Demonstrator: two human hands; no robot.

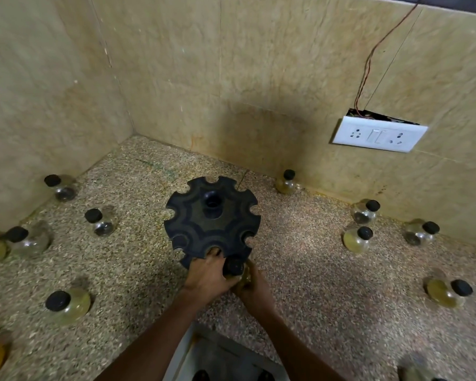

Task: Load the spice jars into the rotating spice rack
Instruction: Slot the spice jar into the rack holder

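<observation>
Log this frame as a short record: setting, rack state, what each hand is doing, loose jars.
setting: speckled stone counter in a tiled corner, wall socket plate
rack: black spice rack, top slots in view empty
left hand: grips the rack's near edge
right hand: holds a black-capped jar at the rack's near side
loose jars: scattered both sides, such as one at left

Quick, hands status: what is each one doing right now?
Left hand: gripping the near rim of the black spice rack.
Right hand: holding a black-capped spice jar at the rack's near edge.
</observation>
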